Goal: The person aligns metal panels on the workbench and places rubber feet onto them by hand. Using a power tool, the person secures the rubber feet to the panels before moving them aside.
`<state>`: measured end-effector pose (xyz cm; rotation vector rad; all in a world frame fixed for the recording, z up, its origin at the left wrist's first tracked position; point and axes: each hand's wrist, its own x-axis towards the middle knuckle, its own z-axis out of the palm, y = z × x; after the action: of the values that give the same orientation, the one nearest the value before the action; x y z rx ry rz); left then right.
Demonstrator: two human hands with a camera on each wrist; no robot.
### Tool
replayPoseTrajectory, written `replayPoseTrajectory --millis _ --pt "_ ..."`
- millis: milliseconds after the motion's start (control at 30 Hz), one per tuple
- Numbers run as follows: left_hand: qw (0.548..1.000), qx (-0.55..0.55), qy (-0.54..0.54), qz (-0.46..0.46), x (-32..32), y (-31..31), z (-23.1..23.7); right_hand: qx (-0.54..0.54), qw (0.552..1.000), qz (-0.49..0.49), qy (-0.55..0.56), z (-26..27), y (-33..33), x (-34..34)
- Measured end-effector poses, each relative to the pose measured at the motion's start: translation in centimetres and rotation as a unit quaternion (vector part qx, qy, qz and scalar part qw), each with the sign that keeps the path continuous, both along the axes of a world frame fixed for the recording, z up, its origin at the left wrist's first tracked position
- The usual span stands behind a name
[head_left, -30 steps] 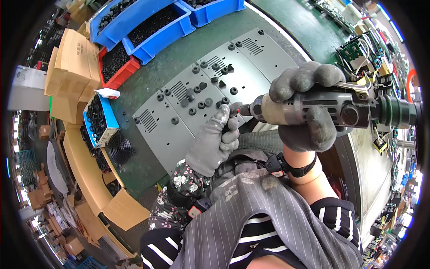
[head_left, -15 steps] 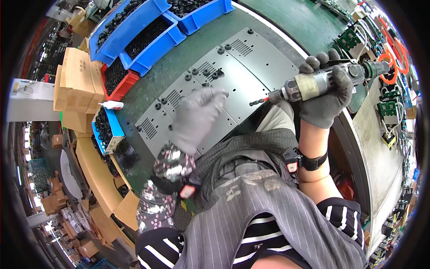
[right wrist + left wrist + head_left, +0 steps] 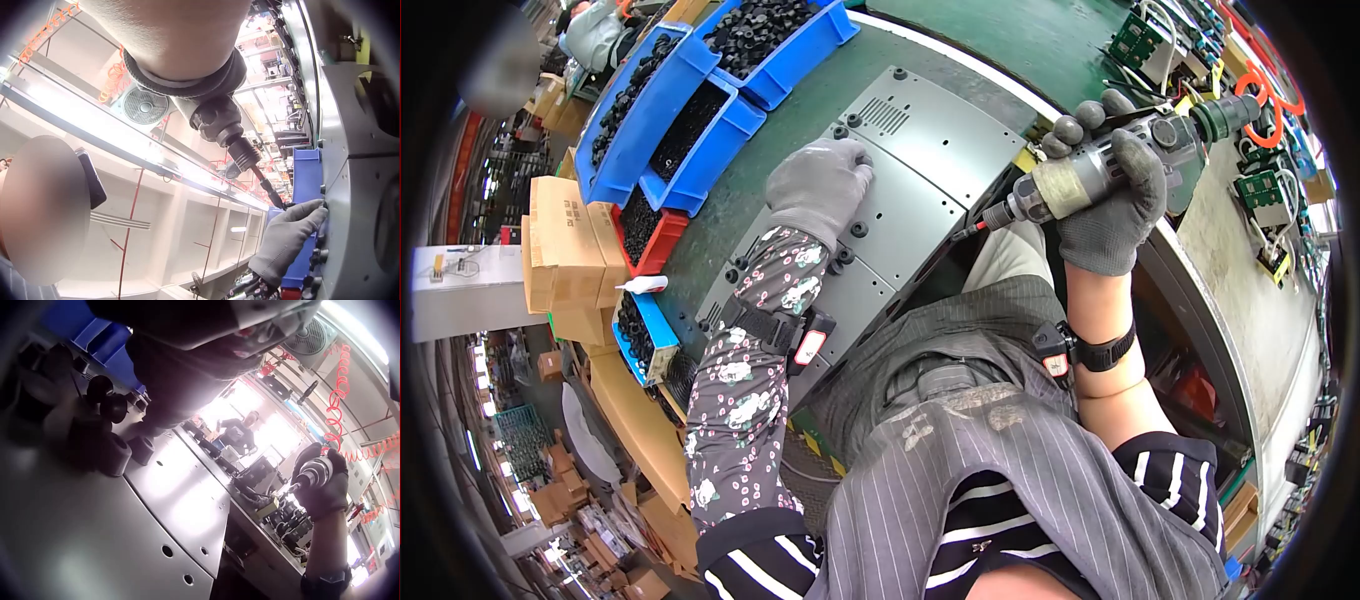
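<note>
- Two hands show, both in grey gloves: the left hand (image 3: 820, 185) and the right hand (image 3: 1112, 225).
- The left hand is lowered over grey panels (image 3: 960, 160); in the right wrist view its thumb and forefinger reach to the panel surface, but whether they pinch anything I cannot tell.
- The right hand grips a power drill (image 3: 1060, 190), fingers and thumb wrapped round the body.
- From the drill's nose a red and black bit (image 3: 970, 232) points toward the left; in the head view its tip is just beside the panels' near edge, and the gap in depth is unclear.
- Several round black pieces sit on the panels: one (image 3: 859, 229) just below the left hand, a pair (image 3: 854, 120) above it, and one (image 3: 900, 73) near the far corner.
- The panels lie side by side on a green tabletop (image 3: 820, 110), with slots and holes showing in them.
- A patterned sleeve (image 3: 745, 390) covers the left forearm, and a striped apron (image 3: 960, 480) the person's front.
- Beyond the left hand stand blue bins (image 3: 685, 190) of small black parts, with a red bin (image 3: 670, 245) beside them.
- Nearer the person are a white bottle (image 3: 643, 284) with a red end and a cardboard box (image 3: 565, 245).
- On the far right, past the drill, are green circuit boards (image 3: 1145, 45) and an orange hose (image 3: 1285, 100).
</note>
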<state>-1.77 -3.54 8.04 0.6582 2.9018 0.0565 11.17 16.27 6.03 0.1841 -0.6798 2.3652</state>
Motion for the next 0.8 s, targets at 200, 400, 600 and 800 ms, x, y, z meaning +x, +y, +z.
replayPoseTrajectory --millis 200,400,600,800 --pt "1.0 0.003 0.029 0.006 0.0 1.1 -0.4 0.033 0.999 -0.009 0.004 0.1 1.4 0.2" --pt "0.995 0.095 -0.028 -0.017 -0.8 2.2 -1.3 0.098 0.995 -0.004 -0.009 1.1 4.6 -0.7" --pt "0.959 0.241 -0.121 -0.081 0.9 8.2 -2.9 0.19 0.973 -0.085 -0.101 2.2 7.6 -2.9" --pt "0.952 0.256 -0.135 -0.097 2.4 11.1 -4.4 0.239 0.955 -0.123 -0.123 3.2 7.0 -4.9"
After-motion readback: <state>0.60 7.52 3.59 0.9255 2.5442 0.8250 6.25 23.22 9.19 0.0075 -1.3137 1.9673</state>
